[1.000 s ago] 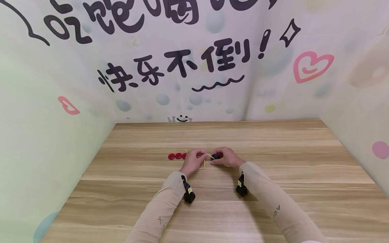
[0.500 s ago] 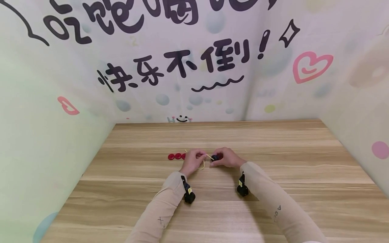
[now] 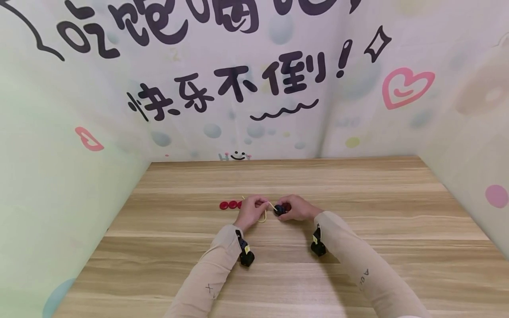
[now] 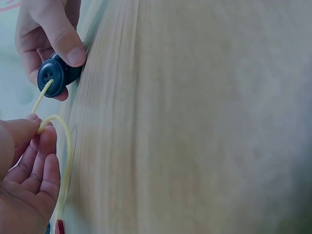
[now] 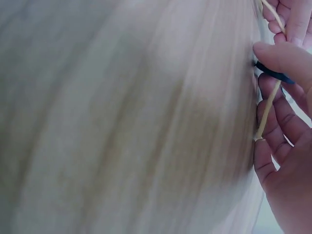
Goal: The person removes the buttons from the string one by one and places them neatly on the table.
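My left hand (image 3: pixel 251 210) pinches a yellow cord (image 4: pixel 67 146) between thumb and forefinger, with the other fingers loosely bent in the left wrist view. From that pinch a short length of cord runs into a hole of a dark blue button (image 4: pixel 52 78). Thumb and fingers of my right hand (image 3: pixel 297 208) grip this button at its edge, and a second dark round piece (image 4: pixel 73 73) shows behind it. On the far side of the button, more cord (image 5: pixel 268 109) trails along the right palm in the right wrist view. Below the left hand hangs a loop of cord.
Red buttons (image 3: pixel 233 204) lie in a row on the wooden table (image 3: pixel 179 247), left of my left hand, which partly hides them. A red edge (image 4: pixel 59 227) shows near the cord in the left wrist view. Printed wall panels (image 3: pixel 222 128) enclose the back and sides.
My right hand has brought the dark blue button slightly down and toward the left hand, turning more of its face into view. The left hand has barely moved and still pinches the cord.
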A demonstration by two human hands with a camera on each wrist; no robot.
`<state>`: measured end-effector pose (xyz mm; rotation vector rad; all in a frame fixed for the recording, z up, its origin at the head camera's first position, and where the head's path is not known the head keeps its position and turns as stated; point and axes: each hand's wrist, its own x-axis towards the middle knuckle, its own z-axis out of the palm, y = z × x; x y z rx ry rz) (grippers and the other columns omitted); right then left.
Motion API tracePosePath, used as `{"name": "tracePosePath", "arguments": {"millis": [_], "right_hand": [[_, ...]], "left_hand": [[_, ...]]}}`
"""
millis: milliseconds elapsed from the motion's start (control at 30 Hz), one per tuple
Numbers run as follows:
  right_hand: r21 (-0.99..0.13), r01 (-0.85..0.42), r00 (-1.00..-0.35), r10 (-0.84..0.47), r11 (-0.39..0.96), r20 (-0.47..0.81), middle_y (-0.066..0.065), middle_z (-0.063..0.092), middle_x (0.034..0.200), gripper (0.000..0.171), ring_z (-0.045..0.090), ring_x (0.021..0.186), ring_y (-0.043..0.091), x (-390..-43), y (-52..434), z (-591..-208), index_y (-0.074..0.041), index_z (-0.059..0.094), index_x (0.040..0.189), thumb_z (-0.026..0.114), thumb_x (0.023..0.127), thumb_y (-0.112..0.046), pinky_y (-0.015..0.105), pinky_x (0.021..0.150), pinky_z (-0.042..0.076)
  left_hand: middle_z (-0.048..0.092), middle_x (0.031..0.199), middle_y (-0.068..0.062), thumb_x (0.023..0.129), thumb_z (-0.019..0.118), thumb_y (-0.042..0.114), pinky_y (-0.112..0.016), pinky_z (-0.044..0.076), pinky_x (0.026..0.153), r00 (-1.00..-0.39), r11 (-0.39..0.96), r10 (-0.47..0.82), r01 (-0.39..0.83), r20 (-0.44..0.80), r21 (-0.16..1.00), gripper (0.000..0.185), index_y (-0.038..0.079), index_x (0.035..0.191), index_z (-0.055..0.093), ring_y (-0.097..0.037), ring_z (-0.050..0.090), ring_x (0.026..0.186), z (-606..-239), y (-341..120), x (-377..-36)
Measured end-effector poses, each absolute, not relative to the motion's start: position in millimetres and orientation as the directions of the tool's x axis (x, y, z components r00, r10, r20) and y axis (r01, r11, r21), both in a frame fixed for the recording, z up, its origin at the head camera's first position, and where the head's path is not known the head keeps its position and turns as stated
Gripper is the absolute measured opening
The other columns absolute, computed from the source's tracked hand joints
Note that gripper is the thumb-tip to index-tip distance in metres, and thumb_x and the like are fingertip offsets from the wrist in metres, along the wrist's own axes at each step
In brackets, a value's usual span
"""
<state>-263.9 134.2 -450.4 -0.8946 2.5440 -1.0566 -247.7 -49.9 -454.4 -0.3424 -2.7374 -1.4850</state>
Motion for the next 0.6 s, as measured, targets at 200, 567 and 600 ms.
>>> {"name": "tracePosePath", "arguments": {"millis": [200,567,600], "right_hand": [[-0.716,-0.452,-0.787,-0.616,0.532,0.039,0.0,0.057,0.078,0.014,0.048,0.071,0.011,-262.6,134.0,-449.1,-0.004,0.061,0.087,0.068,0.076,-0.008,0.025,0.065,0.041],[-0.748,-0.411,-0.813,-0.581,0.521,0.042,-0.003,0.055,0.07,0.01,0.046,0.065,0.01,-263.1,133.2,-451.7,-0.007,0.06,0.077,0.068,0.078,-0.014,0.023,0.059,0.039],[-0.749,-0.414,-0.811,-0.583,0.518,0.045,-0.003,0.055,0.07,0.011,0.045,0.065,0.01,-263.2,133.3,-451.9,-0.007,0.06,0.076,0.068,0.078,-0.014,0.023,0.059,0.038]], "left_hand": [[0.062,0.076,-0.005,0.084,0.06,0.011,-0.02,0.044,0.06,-0.979,0.517,0.184,0.174,0.09,0.838,0.011,0.002,0.087,0.066,-0.009,0.053,0.067,-456.4,-51.4,-247.2],[0.063,0.076,-0.005,0.084,0.06,0.012,-0.02,0.044,0.059,-0.979,0.508,0.187,0.163,0.077,0.846,0.012,0.001,0.087,0.066,-0.009,0.054,0.066,-457.0,-52.8,-246.1],[0.063,0.076,-0.005,0.084,0.06,0.011,-0.02,0.044,0.059,-0.979,0.51,0.189,0.166,0.079,0.844,0.012,0.001,0.087,0.066,-0.009,0.054,0.066,-457.0,-52.9,-246.0]]}}
